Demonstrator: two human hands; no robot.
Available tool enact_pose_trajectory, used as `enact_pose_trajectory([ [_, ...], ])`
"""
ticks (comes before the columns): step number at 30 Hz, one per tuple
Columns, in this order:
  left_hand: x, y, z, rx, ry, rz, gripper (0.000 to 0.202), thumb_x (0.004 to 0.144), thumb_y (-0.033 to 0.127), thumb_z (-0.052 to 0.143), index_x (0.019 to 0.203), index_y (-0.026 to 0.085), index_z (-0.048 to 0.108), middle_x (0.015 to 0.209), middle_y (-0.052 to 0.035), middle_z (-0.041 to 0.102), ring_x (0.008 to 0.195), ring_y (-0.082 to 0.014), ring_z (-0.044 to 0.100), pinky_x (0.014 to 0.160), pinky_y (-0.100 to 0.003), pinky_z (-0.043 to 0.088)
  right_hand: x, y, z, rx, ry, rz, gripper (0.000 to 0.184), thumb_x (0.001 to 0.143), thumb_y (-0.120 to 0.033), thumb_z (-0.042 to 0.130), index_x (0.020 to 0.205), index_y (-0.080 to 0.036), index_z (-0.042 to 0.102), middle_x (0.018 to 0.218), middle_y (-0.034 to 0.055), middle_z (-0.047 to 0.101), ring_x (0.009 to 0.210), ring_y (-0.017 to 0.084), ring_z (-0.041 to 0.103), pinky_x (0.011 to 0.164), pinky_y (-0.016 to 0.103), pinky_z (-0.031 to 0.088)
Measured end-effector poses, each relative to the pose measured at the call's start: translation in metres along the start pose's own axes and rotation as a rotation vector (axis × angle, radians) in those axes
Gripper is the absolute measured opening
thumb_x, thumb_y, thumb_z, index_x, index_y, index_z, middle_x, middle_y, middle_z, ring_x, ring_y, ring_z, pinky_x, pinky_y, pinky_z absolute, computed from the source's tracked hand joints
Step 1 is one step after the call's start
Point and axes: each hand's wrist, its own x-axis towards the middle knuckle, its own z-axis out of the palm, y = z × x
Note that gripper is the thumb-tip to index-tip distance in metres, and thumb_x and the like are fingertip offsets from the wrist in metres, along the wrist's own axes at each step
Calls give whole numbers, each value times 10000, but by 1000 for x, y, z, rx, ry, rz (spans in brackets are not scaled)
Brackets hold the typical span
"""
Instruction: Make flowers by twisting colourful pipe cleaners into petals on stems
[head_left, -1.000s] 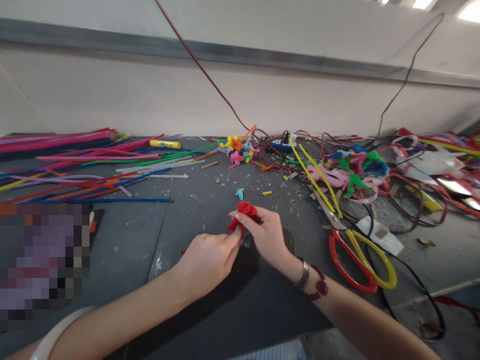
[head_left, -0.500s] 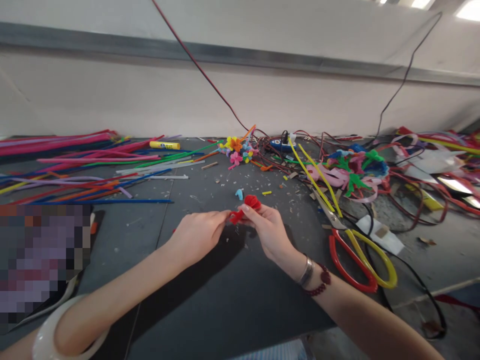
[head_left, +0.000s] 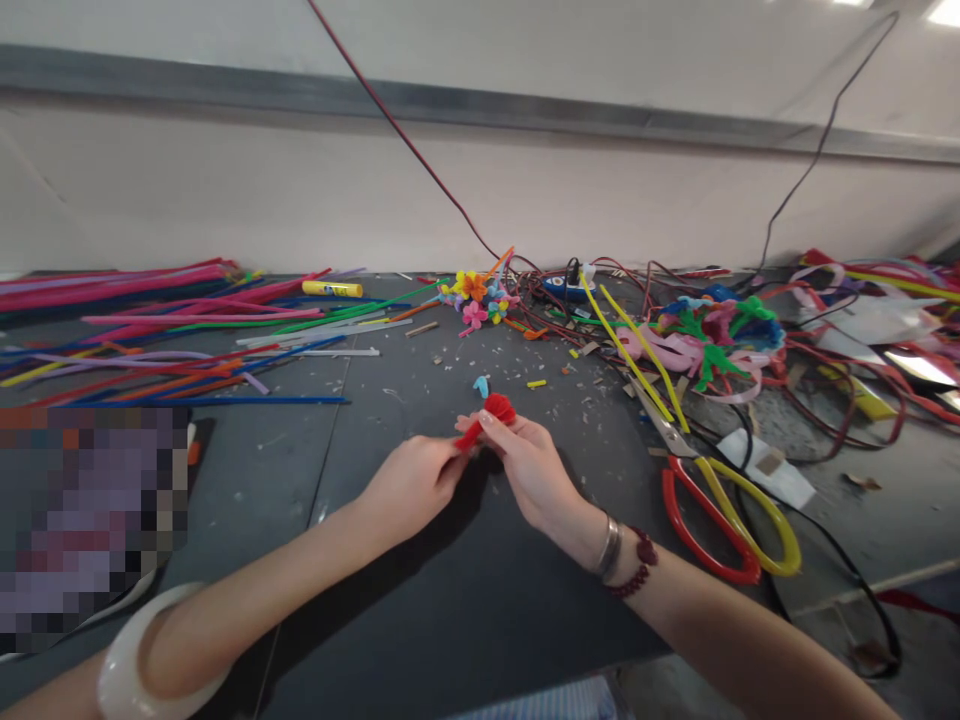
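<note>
We log the wall [head_left: 322, 200] first: pale, hemming in the dark tabletop [head_left: 547, 610] at the back, well beyond the scissors [head_left: 681, 447]. Front edge runs nearer us than the scissors, at bottom. Working room sits left of the scissors, under both forearms. Far left of the scissors, coloured stems [head_left: 172, 318] fill the back; just beyond and right of them, a heap [head_left: 711, 365] of green, pink and blue pieces closes off that side.

Left hand [head_left: 409, 490], well left of the scissors: knuckles up, fingers curled in, tips at the red piece's tail. We can't quite tell its grip, as the tips are partly hidden. Right hand [head_left: 536, 465], between it and the scissors: thumb on top, fingers behind, pinching the red piece; wrist angled inward.

Red piece [head_left: 499, 407], raised left of the scissors: bright red, rounded, petal-like layers, narrow tail toward the left hand.

Smallest, also left of the scissors: light-blue scrap [head_left: 481, 385], just beyond the red piece; yellow scrap [head_left: 537, 384].
</note>
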Motion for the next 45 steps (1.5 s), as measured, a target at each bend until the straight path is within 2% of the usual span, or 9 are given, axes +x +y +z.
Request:
enact_pose_trajectory([
  [7, -20, 18, 14, -68, -14, 52, 258, 882, 197, 323, 862, 143, 574, 718, -53, 656, 595, -161, 612, 552, -250, 428, -7, -6, 6, -228, 84, -97, 128, 742, -269, 598, 741, -156, 659, 724, 39, 687, 652, 144, 622, 642, 266, 476],
  [12, -25, 15, -18, 148, 120, 134, 238, 871, 261, 368, 879, 176, 591, 830, -59, 657, 755, -190, 617, 642, -276, 438, -7, -12, 3, -377, 12, -176, 110, 724, -263, 617, 691, -164, 651, 638, 2, 638, 603, 124, 563, 609, 250, 441],
  [15, -19, 10, -39, 231, 202, 115, 233, 861, 266, 383, 874, 189, 602, 815, -46, 652, 758, -189, 612, 647, -277, 433, -3, -14, -1, -269, 5, -182, 110, 719, -277, 630, 698, -170, 650, 667, -7, 631, 646, 116, 553, 678, 253, 430],
  [18, -12, 8, -44, 273, 172, 89, 248, 859, 227, 366, 831, 185, 608, 764, -40, 645, 731, -188, 615, 608, -267, 430, 2, -14, -4, -79, 32, -122, 104, 725, -274, 632, 728, -172, 653, 720, 2, 643, 721, 116, 570, 775, 265, 420],
  [26, -9, 13, -2, 216, -11, 72, 247, 859, 149, 338, 890, 157, 583, 819, -78, 670, 731, -226, 641, 609, -323, 489, 1, -8, -2, 114, 25, 51, 102, 734, -257, 625, 740, -157, 642, 717, 14, 664, 715, 123, 617, 752, 259, 449],
  [32, -28, 24, 16, 235, -95, 158, 251, 797, 44, 326, 899, 118, 543, 741, -87, 644, 634, -227, 624, 534, -334, 494, -11, -8, 5, -370, 57, -162, 130, 755, -278, 590, 733, -170, 658, 705, 38, 681, 664, 155, 615, 649, 275, 467],
  [37, -33, 23, -14, 301, -21, 96, 183, 794, 108, 389, 823, 176, 557, 744, -64, 643, 667, -228, 619, 531, -295, 446, -12, -13, 5, -555, -8, -220, 148, 739, -277, 596, 644, -174, 644, 624, 12, 642, 586, 139, 566, 585, 260, 430],
  [41, -26, 22, -45, 410, 13, -28, 173, 820, 172, 403, 831, 207, 571, 734, -38, 656, 675, -245, 629, 495, -275, 398, -4, -18, -1, -348, 6, -194, 139, 716, -290, 627, 653, -166, 636, 636, 3, 628, 655, 138, 566, 688, 276, 429],
  [45, -17, 23, -51, 446, -51, -63, 203, 837, 165, 369, 820, 201, 569, 728, -29, 669, 643, -227, 637, 474, -250, 378, 1, -18, -5, -45, -1, -82, 112, 730, -276, 627, 725, -167, 647, 694, 2, 643, 709, 119, 584, 800, 283, 415],
])
